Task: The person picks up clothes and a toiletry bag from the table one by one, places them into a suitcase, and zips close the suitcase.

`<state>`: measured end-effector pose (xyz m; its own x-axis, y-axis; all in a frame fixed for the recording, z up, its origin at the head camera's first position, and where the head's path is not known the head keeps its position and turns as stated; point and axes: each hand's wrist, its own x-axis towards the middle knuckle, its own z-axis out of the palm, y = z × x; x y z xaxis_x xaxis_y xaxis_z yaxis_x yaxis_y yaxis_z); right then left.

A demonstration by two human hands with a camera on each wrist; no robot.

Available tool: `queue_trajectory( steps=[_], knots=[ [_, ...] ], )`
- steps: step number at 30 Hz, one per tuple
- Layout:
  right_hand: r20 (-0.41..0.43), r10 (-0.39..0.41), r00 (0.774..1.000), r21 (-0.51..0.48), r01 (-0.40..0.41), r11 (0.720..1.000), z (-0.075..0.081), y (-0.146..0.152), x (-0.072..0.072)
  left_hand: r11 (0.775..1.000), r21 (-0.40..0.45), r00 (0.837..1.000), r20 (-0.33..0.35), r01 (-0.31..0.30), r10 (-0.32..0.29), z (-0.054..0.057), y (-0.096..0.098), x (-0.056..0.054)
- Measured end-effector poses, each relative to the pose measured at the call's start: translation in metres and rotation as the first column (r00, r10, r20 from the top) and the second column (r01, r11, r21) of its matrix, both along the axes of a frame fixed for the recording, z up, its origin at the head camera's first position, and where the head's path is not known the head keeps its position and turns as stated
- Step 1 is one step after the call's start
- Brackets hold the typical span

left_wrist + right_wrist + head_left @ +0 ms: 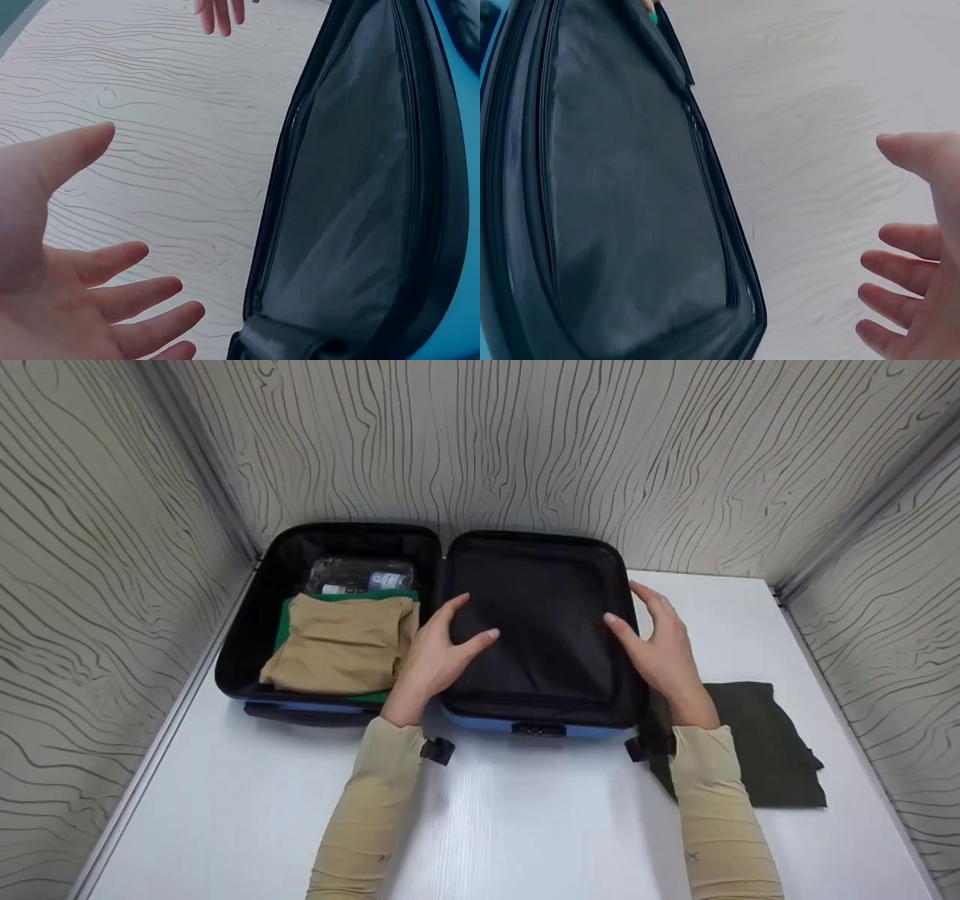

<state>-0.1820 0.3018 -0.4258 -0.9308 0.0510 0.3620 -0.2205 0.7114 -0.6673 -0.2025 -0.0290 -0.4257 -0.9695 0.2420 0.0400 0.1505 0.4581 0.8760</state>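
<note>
A blue suitcase with black lining lies open, its right half (540,622) showing a smooth black inner panel. My left hand (439,656) hovers over the hinge side of that half, thumb and fingers spread and holding nothing. At the outer right edge, my right hand (664,652) is likewise spread, its thumb overlapping the rim in the head view. Both wrist views show bare fingers beside the black panel (345,180). In the left half (240,660) lies a folded tan garment (345,641) on a green cloth (283,624). Behind them sits a clear pouch (360,574) with small bottles inside.
A dark green folded garment (776,750) lies on the white table (540,825) to the right, partly under the right forearm. Wood-patterned panels (480,442) rise close behind the suitcase and on both sides. A combination lock (538,730) is on the suitcase's front edge.
</note>
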Motion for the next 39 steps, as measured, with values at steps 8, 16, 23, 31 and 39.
queue_trajectory(
  steps=[8, 16, 23, 31, 39],
  knots=[
    [0.059, -0.083, 0.995, -0.004, 0.084, 0.997, -0.004, 0.032, 0.013, 0.998, 0.065, 0.999, 0.04, 0.028, -0.031, -0.006, 0.018, -0.003],
    [0.111, -0.196, 0.974, -0.014, 0.198, 0.98, -0.009, 0.06, 0.027, 0.988, 0.128, 0.99, 0.102, 0.081, -0.095, -0.014, 0.051, -0.002],
    [0.158, -0.254, 0.954, -0.008, 0.258, 0.966, -0.014, 0.076, 0.036, 0.977, 0.179, 0.986, 0.1, 0.114, -0.134, -0.011, 0.083, 0.0],
    [0.19, -0.278, 0.942, 0.005, 0.282, 0.959, -0.019, 0.088, 0.043, 0.957, 0.245, 0.978, 0.095, 0.155, -0.183, -0.003, 0.117, 0.007],
    [0.222, -0.299, 0.928, 0.021, 0.302, 0.953, -0.018, 0.099, 0.048, 0.957, 0.239, 0.973, 0.122, 0.163, -0.197, 0.004, 0.147, 0.011]
  ],
)
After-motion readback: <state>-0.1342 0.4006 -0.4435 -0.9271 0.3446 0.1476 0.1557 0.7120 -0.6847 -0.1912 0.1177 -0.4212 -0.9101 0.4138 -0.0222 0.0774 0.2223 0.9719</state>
